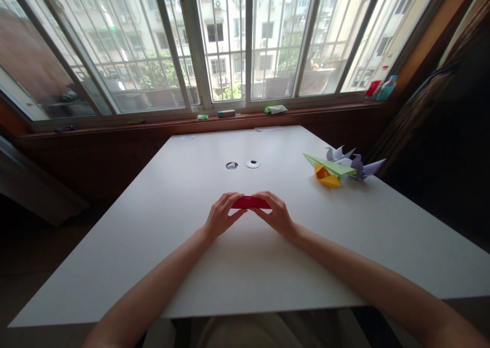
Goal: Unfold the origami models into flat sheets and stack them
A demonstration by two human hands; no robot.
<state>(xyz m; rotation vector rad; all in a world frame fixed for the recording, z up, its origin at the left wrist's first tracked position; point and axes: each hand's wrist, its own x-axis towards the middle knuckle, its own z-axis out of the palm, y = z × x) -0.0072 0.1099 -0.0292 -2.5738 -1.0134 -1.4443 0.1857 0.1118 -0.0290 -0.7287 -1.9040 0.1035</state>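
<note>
Windows (229, 42) span the far wall above a white table (191, 195). Folded paper figures (340, 167) lie well apart at the table's right, two small round discs (242, 165) beyond the hands. Left hand (222, 216) and right hand (276, 214) pinch the ends of a red folded paper (250, 202) mid-table.

Single head cam, worn by the person, looking forward and slightly down across the table (191, 266) toward the window (229, 42). Wide lens, edges bowed. Near table edge sits at frame bottom, far edge mid-frame. Both forearms enter from below; the hands are close, centre frame. Window wall fills the top third. No second view, so no overlap.
</note>
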